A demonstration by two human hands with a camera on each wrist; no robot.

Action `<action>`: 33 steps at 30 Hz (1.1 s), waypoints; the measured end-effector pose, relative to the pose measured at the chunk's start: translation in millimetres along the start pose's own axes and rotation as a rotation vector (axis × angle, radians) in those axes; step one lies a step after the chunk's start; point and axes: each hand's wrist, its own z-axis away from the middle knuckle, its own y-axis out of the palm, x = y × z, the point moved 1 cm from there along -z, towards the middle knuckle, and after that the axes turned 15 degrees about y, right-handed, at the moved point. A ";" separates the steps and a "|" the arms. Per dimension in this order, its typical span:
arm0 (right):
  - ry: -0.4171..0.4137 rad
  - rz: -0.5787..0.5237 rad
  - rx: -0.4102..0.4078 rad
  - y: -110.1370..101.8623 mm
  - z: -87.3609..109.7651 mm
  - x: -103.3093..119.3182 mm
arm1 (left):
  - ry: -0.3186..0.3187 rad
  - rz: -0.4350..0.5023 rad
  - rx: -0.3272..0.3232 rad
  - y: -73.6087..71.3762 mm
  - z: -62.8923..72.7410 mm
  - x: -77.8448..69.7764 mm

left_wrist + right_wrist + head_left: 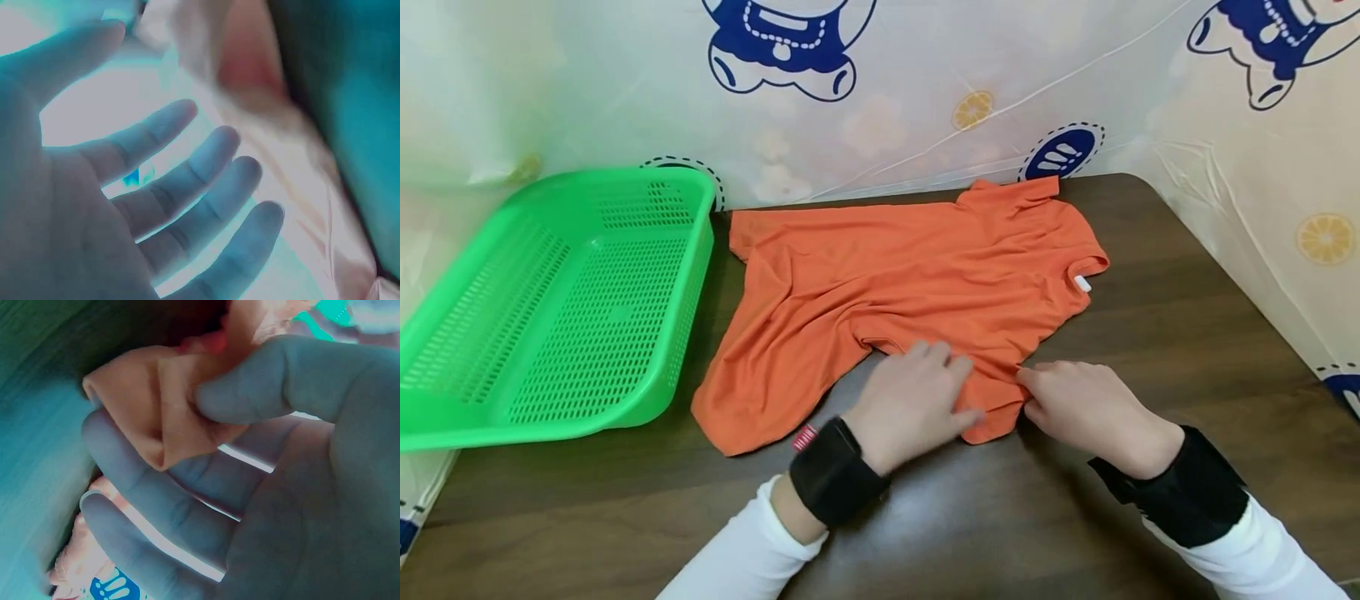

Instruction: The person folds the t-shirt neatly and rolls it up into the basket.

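An orange T-shirt [887,275] lies spread sideways and wrinkled on the table, its neckline with a white label [1082,283] at the right. My right hand [1093,408] pinches the edge of the near sleeve; in the right wrist view the thumb presses a folded bit of the orange cloth [140,403] against the fingers. My left hand [913,404] is over the shirt's near side, left of that sleeve. Its fingers [212,156] are spread and hold nothing in the left wrist view.
A green plastic basket [696,292] with perforated walls stands at the left, close to the shirt's hem. The dark wooden table [647,525] runs back to a patterned plastic sheet [880,125] behind it. Black straps [838,471] sit on both wrists.
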 end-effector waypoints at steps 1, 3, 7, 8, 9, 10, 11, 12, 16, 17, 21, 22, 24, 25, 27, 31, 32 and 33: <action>0.001 -0.006 -0.011 -0.9 0.5 0.1 | 0.015 -0.025 -0.001 3.7 -0.9 -5.9; -0.002 -0.029 -0.037 -1.5 2.0 0.8 | 0.029 -0.081 -0.011 11.7 -2.2 -11.9; -0.018 -0.043 -0.060 1.0 5.5 5.0 | 0.028 -0.126 -0.078 17.7 -3.0 -8.5; -0.019 -0.041 -0.055 1.4 6.1 6.6 | 0.018 -0.118 -0.092 16.5 -2.9 -7.0; -0.020 -0.036 -0.043 1.7 6.4 8.4 | 0.006 -0.108 -0.101 15.1 -2.9 -5.5; -0.018 -0.027 -0.036 1.9 6.6 10.5 | -0.004 -0.102 -0.111 13.3 -2.7 -4.5; -0.013 -0.024 -0.028 1.9 6.4 12.6 | -0.015 -0.096 -0.118 11.9 -2.6 -3.6; -0.004 -0.026 -0.021 2.0 6.1 14.7 | -0.022 -0.094 -0.126 10.7 -2.6 -2.9; 0.030 -0.036 -0.042 4.3 4.1 24.8 | -0.030 -0.104 -0.137 6.8 -2.3 -1.8; 0.034 -0.038 -0.055 5.5 3.5 27.3 | -0.027 -0.109 -0.141 5.7 -2.1 -1.8; -0.007 -0.007 -0.147 10.9 2.9 32.3 | -0.017 -0.101 -0.180 -2.8 1.0 -0.5; -0.019 0.007 -0.161 11.4 3.5 31.4 | -0.021 -0.090 -0.193 -6.2 2.6 0.6; -0.029 0.035 -0.175 10.7 5.9 26.6 | -0.036 -0.072 -0.213 -13.9 6.9 3.3; -0.032 0.044 -0.171 9.2 7.7 22.8 | -0.041 -0.063 -0.216 -17.5 9.4 4.9; -0.052 0.060 -0.182 5.8 11.8 13.9 | -0.044 -0.039 -0.205 -23.3 14.2 7.5; -0.156 0.022 -0.245 -4.1 23.3 -3.5 | 0.009 0.006 -0.116 -28.0 20.5 6.7; -0.190 0.006 -0.261 -6.9 26.3 -6.7 | 0.030 0.021 -0.091 -28.3 20.9 5.3; -0.221 -0.017 -0.270 -10.3 29.3 -9.6 | 0.049 0.041 -0.066 -28.6 21.1 3.5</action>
